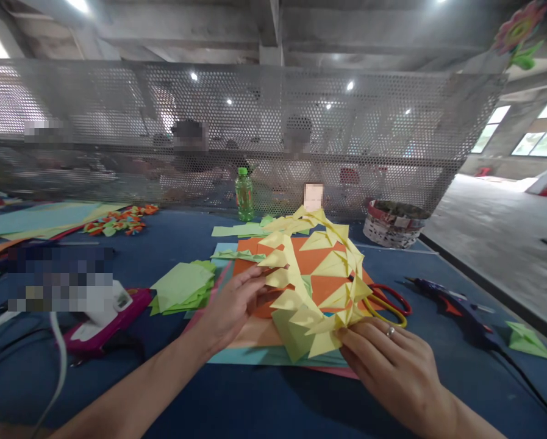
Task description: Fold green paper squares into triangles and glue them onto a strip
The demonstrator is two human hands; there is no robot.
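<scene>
A ring-shaped wreath of folded yellow paper points [296,268] is held tilted up over a stack of coloured paper. My left hand [236,302] grips its left side, fingers curled behind the paper points and partly hidden. At its lower right edge, my right hand [387,360], with a ring on one finger, pinches the paper between thumb and fingers. Beneath the wreath lie orange paper sheets [252,250] and blue sheets [250,355]. Scissors with red and yellow handles [403,299] lie just beyond my right hand, their blades hidden.
A glue gun [456,308] with a cord and a folded green piece [527,340] lie right. Left are green paper squares [182,286], a pink-and-white power strip [111,326] and small colourful pieces [120,221]. A green bottle [244,198] and a round basket [392,225] stand before a perforated screen [236,122].
</scene>
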